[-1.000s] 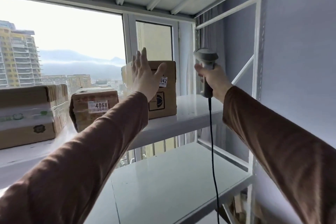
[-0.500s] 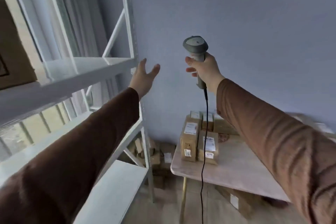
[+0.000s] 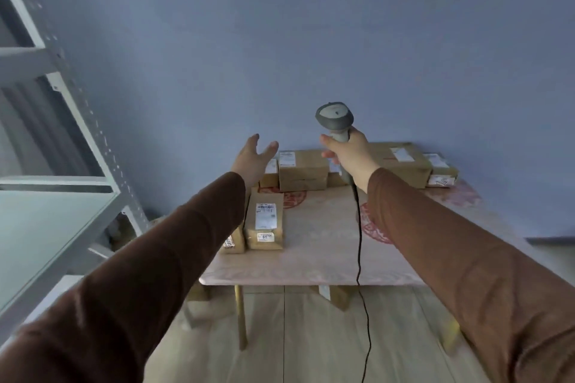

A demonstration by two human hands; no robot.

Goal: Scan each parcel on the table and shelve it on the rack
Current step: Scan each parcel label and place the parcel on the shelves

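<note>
- We reached our empty, spread left hand (image 3: 253, 158) toward the parcels (image 3: 264, 221) on the table (image 3: 323, 246).
- Our right hand (image 3: 348, 154) gripped the scanner (image 3: 334, 118); picking 1 parcel likely came next.

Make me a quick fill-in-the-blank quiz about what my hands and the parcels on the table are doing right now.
1. The right hand grips a grey ____.
2. The left hand is open and holds ____.
3. The parcels lie on the ____.
4. A black ____ hangs from the handle down toward the floor.

Missing words: scanner; nothing; table; cable
</note>
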